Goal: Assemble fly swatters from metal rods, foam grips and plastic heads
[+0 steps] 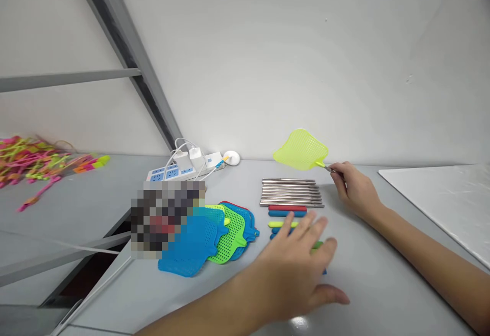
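My right hand point(354, 188) pinches the thin metal rod of a yellow-green fly swatter point(300, 149), whose mesh head points left above the table. My left hand point(298, 264) is spread, fingers apart, over a row of coloured handle tubes; it hides part of them, and I cannot tell whether it touches any. A red tube point(287, 208) and a blue tube point(277, 214) show behind its fingertips, with a yellow tube point(275, 224) nearer. Behind these lie several silver metal rods point(289, 193) side by side. Left of my hand, blue and green swatter heads point(229, 239) overlap in a pile.
A white power strip point(172, 173) with plugged chargers and cables stands by the wall, beside a round white object point(231, 158). A pixelated patch covers something at the left. Colourful strips point(34, 162) lie on the far-left surface. A white board point(440, 193) rests at right.
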### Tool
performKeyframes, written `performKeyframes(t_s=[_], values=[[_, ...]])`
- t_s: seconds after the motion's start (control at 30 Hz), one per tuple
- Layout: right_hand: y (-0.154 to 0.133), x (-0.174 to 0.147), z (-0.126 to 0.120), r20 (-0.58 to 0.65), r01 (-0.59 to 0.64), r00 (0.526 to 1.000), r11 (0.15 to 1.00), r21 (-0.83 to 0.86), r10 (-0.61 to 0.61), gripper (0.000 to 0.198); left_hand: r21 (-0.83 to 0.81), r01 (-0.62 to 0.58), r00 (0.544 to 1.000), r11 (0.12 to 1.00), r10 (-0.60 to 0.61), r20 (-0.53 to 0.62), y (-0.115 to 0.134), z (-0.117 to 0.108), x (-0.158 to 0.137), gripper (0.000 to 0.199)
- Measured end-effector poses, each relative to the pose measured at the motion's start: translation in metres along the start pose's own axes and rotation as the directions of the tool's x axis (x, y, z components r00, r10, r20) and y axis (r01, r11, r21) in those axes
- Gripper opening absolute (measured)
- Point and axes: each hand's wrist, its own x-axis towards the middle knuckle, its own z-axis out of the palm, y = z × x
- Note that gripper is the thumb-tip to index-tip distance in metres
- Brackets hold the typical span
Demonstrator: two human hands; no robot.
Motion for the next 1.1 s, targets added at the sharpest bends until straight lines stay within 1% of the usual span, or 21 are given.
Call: performKeyframes(t_s=[0.07, 0.1, 0.13, 0.17, 0.23, 0.27, 0.3, 0.33, 0.37, 0.4, 0.43, 0.5, 0.57, 0.63, 0.7, 0.8, 0.9, 0.97, 1.1], values=[[-0.005, -0.001, -0.003, 0.021, 0.025, 0.999, 0.999, -0.023, -0.024, 0.018, 0.060, -0.115, 0.993, 0.992, 0.117, -0.027, 0.007, -0.003, -0.002, 0.057], [-0.007, -0.002, -0.004, 0.031, 0.035, 0.999, 0.999, -0.038, -0.034, 0.019, 0.095, -0.152, 0.987, 0.984, 0.156, -0.043, 0.009, -0.005, -0.003, 0.051], [-0.009, -0.003, -0.005, 0.042, 0.039, 0.998, 0.998, -0.054, -0.036, 0.019, 0.125, -0.165, 0.983, 0.978, 0.174, -0.065, 0.009, -0.009, -0.006, 0.047], [-0.010, -0.004, -0.006, 0.054, 0.034, 0.998, 0.997, -0.068, -0.031, 0.019, 0.145, -0.152, 0.982, 0.978, 0.166, -0.094, 0.007, -0.014, -0.010, 0.045], [-0.010, -0.005, -0.007, 0.073, 0.000, 0.997, 0.997, -0.076, 0.006, 0.018, 0.143, -0.050, 0.986, 0.988, 0.072, -0.154, -0.001, -0.028, -0.027, 0.042], [-0.010, -0.005, -0.008, 0.081, -0.023, 0.996, 0.997, -0.073, 0.029, 0.018, 0.125, 0.025, 0.984, 0.992, -0.003, -0.177, -0.008, -0.035, -0.039, 0.044], [-0.009, -0.006, -0.008, 0.083, -0.046, 0.995, 0.997, -0.070, 0.052, 0.017, 0.112, 0.093, 0.982, 0.989, -0.073, -0.176, -0.016, -0.042, -0.053, 0.050], [-0.008, -0.006, -0.008, 0.081, -0.067, 0.994, 0.995, -0.067, 0.073, 0.017, 0.109, 0.129, 0.979, 0.986, -0.109, -0.172, -0.025, -0.049, -0.069, 0.058], [-0.007, -0.006, -0.008, 0.077, -0.086, 0.993, 0.994, -0.064, 0.091, 0.017, 0.113, 0.166, 0.976, 0.980, -0.147, -0.162, -0.033, -0.054, -0.086, 0.071], [-0.007, -0.007, -0.008, 0.075, -0.105, 0.991, 0.992, -0.063, 0.110, 0.017, 0.120, 0.231, 0.965, 0.965, -0.212, -0.154, -0.042, -0.058, -0.102, 0.087], [-0.008, -0.007, -0.008, 0.082, -0.122, 0.989, 0.991, -0.062, 0.127, 0.017, 0.126, 0.300, 0.948, 0.946, -0.281, -0.150, -0.049, -0.061, -0.117, 0.098], [-0.010, -0.007, -0.008, 0.111, -0.156, 0.981, 0.986, -0.063, 0.162, 0.017, 0.124, 0.408, 0.912, 0.904, -0.397, -0.106, -0.060, -0.062, -0.138, 0.112], [-0.013, -0.006, -0.009, 0.150, -0.169, 0.973, 0.984, -0.062, 0.176, 0.016, 0.098, 0.469, 0.883, 0.878, -0.467, -0.046, -0.064, -0.058, -0.148, 0.118], [-0.017, -0.006, -0.009, 0.172, -0.166, 0.970, 0.984, -0.060, 0.174, 0.015, 0.065, 0.479, 0.877, 0.875, -0.480, 0.003, -0.064, -0.052, -0.147, 0.117], [-0.019, -0.006, -0.009, 0.173, -0.157, 0.971, 0.986, -0.057, 0.165, 0.015, 0.044, 0.463, 0.886, 0.885, -0.464, 0.013, -0.061, -0.045, -0.138, 0.110], [-0.021, -0.005, -0.010, 0.147, -0.124, 0.981, 0.991, -0.044, 0.129, 0.015, 0.017, 0.452, 0.892, 0.892, -0.451, -0.034, -0.058, -0.038, -0.121, 0.096], [-0.021, -0.006, -0.012, 0.130, -0.073, 0.989, 0.997, -0.030, 0.076, 0.014, 0.002, 0.444, 0.894, 0.896, -0.442, -0.072, -0.058, -0.034, -0.105, 0.088], [-0.021, -0.006, -0.013, 0.130, -0.053, 0.990, 0.998, -0.028, 0.056, 0.014, 0.008, 0.427, 0.902, 0.904, -0.425, -0.075, -0.059, -0.033, -0.097, 0.088], [-0.022, -0.006, -0.016, 0.121, -0.038, 0.992, 0.999, -0.024, 0.041, 0.014, 0.023, 0.381, 0.923, 0.924, -0.378, -0.078, -0.062, -0.031, -0.089, 0.097]])
